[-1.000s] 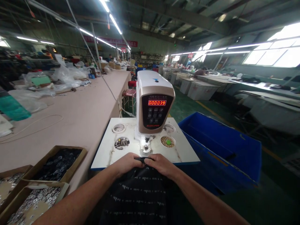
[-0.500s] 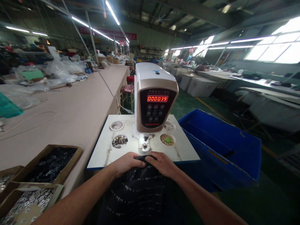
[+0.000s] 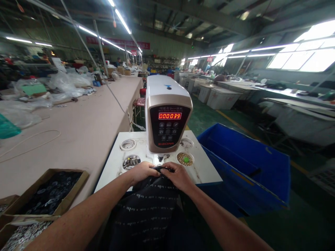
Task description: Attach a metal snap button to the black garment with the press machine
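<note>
Left hand [image 3: 142, 173] and right hand [image 3: 179, 175] both bare: no gloves, rings or watch. Forearms bare to frame edge, no sleeves visible.

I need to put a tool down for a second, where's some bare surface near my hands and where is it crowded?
The long beige table is bare between the white machine table and the plastic bags. It is crowded around the machine: recessed cups each side, with the left hand and right hand gripping the dark fabric there. Cardboard boxes fill the near left.
</note>
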The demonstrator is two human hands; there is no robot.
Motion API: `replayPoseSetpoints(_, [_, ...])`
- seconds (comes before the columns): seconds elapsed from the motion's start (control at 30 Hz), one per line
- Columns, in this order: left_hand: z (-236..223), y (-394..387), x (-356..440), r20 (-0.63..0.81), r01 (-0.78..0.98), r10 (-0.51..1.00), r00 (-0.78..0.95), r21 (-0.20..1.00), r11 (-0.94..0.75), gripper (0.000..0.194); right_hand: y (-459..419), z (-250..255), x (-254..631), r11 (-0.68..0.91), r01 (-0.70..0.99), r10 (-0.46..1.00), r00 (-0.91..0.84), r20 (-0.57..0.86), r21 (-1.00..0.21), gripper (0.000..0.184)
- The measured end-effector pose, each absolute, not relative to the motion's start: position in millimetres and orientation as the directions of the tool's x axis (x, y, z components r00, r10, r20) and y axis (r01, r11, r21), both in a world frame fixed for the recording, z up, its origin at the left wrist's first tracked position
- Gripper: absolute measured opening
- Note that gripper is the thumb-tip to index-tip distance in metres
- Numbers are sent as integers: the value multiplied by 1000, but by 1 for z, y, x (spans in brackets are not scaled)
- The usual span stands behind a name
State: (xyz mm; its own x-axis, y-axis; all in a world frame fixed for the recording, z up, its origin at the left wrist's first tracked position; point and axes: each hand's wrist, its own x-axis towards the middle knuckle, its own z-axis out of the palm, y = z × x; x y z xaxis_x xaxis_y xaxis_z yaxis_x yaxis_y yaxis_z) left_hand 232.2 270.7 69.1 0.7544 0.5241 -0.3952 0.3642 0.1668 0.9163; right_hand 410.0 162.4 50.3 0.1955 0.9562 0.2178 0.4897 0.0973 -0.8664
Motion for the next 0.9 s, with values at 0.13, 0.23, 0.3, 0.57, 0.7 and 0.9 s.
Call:
replayPoseSetpoints(0.13, [69,281,240,-390,376,539,746,916,142,22,172,54,415,106,500,955,189,228,-859,16])
replayPoseSetpoints(0.23, [69,288,245,-373,363,545,751,923,131,21,180,58,418,88,512,953,207,222,-855,17])
replayPoseSetpoints(0.3, [70,292,248,-362,351,549,754,927,129,22,186,58,420,66,524,950,227,214,-849,17])
replayPoseSetpoints(0.57, [68,300,252,-390,360,556,734,918,168,28,200,47,425,8,557,943,271,191,-830,23])
replayPoseSetpoints(0.7, [66,302,253,-422,380,556,716,904,197,32,204,44,425,-4,563,939,287,191,-826,24])
replayPoseSetpoints(0.9, [71,299,255,-454,403,573,683,888,223,32,204,45,424,-10,579,931,303,204,-815,22])
